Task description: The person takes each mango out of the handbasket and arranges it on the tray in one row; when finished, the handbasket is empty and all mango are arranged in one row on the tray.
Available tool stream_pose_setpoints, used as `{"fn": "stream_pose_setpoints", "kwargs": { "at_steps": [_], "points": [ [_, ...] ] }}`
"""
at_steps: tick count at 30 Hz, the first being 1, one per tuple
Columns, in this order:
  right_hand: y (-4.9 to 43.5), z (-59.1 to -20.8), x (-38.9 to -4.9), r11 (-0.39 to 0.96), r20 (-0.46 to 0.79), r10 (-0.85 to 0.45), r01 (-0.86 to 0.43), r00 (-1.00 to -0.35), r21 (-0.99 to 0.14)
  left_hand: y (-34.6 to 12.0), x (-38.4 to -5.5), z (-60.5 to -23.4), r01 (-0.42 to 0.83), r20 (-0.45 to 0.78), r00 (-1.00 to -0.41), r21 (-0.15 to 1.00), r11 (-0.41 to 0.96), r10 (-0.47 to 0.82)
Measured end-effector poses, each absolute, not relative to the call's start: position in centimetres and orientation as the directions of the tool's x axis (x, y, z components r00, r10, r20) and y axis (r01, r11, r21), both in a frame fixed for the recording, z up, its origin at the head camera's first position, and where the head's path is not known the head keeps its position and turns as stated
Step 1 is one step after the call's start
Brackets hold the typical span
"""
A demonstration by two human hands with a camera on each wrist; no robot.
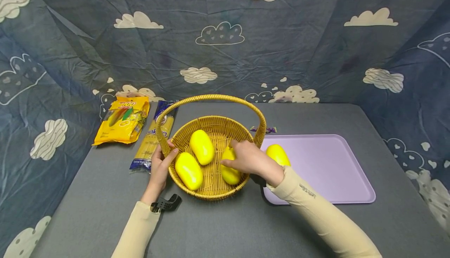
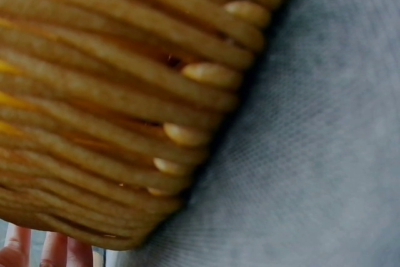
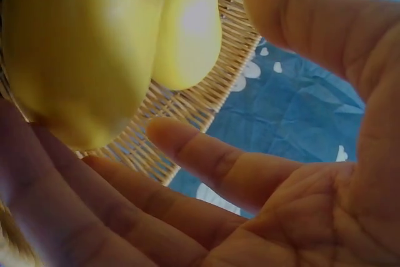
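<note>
My left hand (image 1: pixel 160 172) grips the left rim of a wicker basket (image 1: pixel 214 119), near the foot of its tall handle. Two smooth yellow mangoes (image 1: pixel 202 147) lie in the basket's left half. A third mango (image 1: pixel 230 175) lies on the right side, with my right hand (image 1: pixel 249 157) reaching in over it. In the right wrist view the thumb (image 3: pixel 312 26) stands apart from that mango (image 3: pixel 81 48), and the other fingers spread loosely along its far side. The left wrist view shows mostly wicker wall (image 2: pixel 112 92), with a few fingertips (image 2: pixel 53 251) below.
Another mango (image 1: pixel 277 155) lies on the lilac tray (image 1: pixel 327 168) to the right, partly behind my right wrist. A purple-wrapped candy (image 1: pixel 268 129) sits behind the tray. To the left are a yellow candy bag (image 1: pixel 123 121) and a spaghetti pack (image 1: pixel 149 144).
</note>
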State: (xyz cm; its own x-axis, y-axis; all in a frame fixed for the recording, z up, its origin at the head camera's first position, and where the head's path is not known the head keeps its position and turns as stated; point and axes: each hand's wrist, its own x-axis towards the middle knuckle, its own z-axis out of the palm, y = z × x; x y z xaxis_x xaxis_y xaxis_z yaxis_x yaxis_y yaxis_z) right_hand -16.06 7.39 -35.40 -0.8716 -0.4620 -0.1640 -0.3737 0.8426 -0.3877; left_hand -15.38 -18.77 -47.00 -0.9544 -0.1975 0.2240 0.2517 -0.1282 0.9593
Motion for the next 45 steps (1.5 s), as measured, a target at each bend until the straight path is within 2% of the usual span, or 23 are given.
{"fn": "stream_pose_setpoints", "kwargs": {
  "at_steps": [26,45],
  "points": [
    [6.5,-36.1,-17.7,0.833,-0.342,-0.522,-0.382,-0.781,-0.400,-18.7,-15.3,-47.0,0.227,0.200,-0.961,0.965,-0.129,-0.191],
    [4.9,-36.5,-18.3,0.830,-0.388,-0.544,-0.409,-0.744,-0.380,-18.8,-15.2,-47.0,0.231,0.206,-0.961,0.965,-0.125,-0.184]
  ]
}}
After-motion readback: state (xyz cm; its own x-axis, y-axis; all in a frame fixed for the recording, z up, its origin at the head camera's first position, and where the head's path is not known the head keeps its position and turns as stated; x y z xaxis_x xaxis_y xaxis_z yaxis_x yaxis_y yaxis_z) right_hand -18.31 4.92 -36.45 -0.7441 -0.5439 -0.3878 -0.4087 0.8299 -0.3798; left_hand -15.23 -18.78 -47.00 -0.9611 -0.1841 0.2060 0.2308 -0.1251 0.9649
